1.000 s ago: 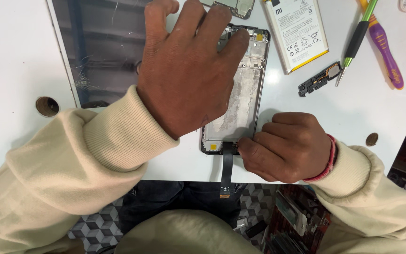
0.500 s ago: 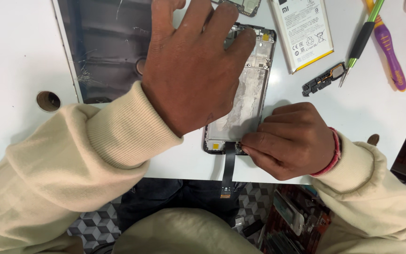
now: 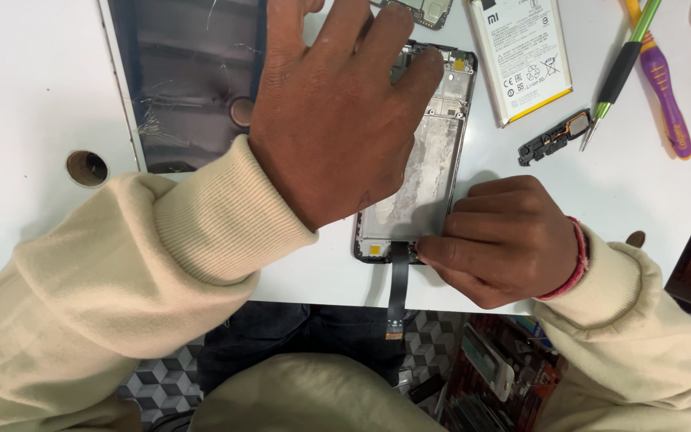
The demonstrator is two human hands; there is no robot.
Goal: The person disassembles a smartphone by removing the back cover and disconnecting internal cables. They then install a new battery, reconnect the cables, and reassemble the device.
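An opened phone frame [image 3: 433, 160] lies face down on the white table [image 3: 17, 120], its grey inner plate showing. My left hand [image 3: 337, 120] lies flat on top of it with fingers spread, pressing it down. My right hand [image 3: 505, 240] has its fingers bunched at the frame's bottom right corner, pinching there; what the fingertips hold is hidden. A black flex ribbon [image 3: 397, 288] hangs from the frame's bottom edge over the table's front edge.
A cracked dark screen panel [image 3: 185, 88] lies at the left. A white battery [image 3: 521, 56], a small black part [image 3: 553, 138], a green-handled tool [image 3: 621, 72] and a purple-handled tool [image 3: 669, 96] lie at the right. A round hole [image 3: 87, 168] sits in the table.
My right hand has shifted slightly along the frame's bottom edge toward the ribbon. My left hand stays pressed on the frame.
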